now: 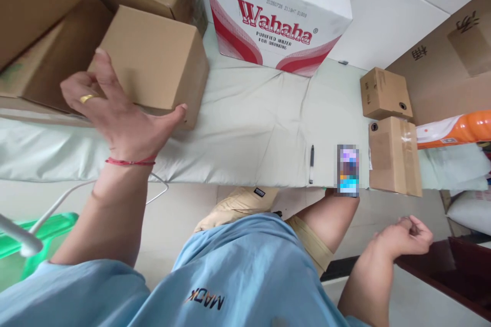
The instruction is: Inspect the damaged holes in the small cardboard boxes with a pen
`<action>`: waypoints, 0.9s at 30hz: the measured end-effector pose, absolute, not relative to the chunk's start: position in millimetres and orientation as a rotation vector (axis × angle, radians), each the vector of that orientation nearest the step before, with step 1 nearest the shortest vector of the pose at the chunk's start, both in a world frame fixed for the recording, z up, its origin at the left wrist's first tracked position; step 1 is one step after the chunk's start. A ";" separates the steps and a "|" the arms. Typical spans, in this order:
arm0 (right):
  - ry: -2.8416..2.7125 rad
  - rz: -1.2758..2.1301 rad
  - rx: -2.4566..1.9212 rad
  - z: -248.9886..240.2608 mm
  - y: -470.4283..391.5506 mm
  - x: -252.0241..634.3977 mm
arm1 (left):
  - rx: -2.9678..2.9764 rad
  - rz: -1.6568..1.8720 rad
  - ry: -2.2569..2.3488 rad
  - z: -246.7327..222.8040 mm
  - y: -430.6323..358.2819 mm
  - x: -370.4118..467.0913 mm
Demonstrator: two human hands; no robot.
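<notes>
My left hand reaches over the near side of a plain brown box at the upper left. Its thumb and fingers are spread apart, with the thumb by the box's near right corner; whether it touches the box I cannot tell. A gold ring and a red string bracelet are on this hand and wrist. My right hand hangs in the air at the lower right, away from the bench, its fingers curled in. Nothing shows in it, but the inside of the curl is mostly hidden.
A white and red water carton stands at the back of the cloth-covered bench. A black pen and a phone lie near its front edge. Two small brown boxes and an orange package are at the right.
</notes>
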State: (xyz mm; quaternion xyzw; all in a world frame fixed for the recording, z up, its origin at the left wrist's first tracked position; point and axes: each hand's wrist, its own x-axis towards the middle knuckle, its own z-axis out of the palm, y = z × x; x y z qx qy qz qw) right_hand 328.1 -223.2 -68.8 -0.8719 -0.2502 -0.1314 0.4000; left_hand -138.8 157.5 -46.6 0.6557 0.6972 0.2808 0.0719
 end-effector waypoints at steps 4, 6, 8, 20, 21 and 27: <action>-0.561 -0.306 -2.108 -67.2 -207.7 314.7 | 2.137 1.139 1.737 -59.6 133.7 -146.9; -0.482 -0.378 -2.029 -66.3 -201.9 306.9 | 2.209 1.165 1.547 -60.6 114.3 -144.6; -0.396 -0.451 -1.908 -65.2 -193.0 295.4 | 2.255 1.150 1.374 -58.0 95.5 -137.0; -0.642 0.356 -1.759 -67.9 -141.9 212.7 | 2.458 0.788 0.461 -44.3 75.4 -115.3; -0.640 0.416 -1.756 -68.2 -141.3 211.7 | 2.392 0.771 0.483 -46.0 74.3 -119.6; -0.654 0.558 -1.731 -63.1 -133.2 207.3 | 1.476 0.929 0.900 -89.8 64.4 -125.8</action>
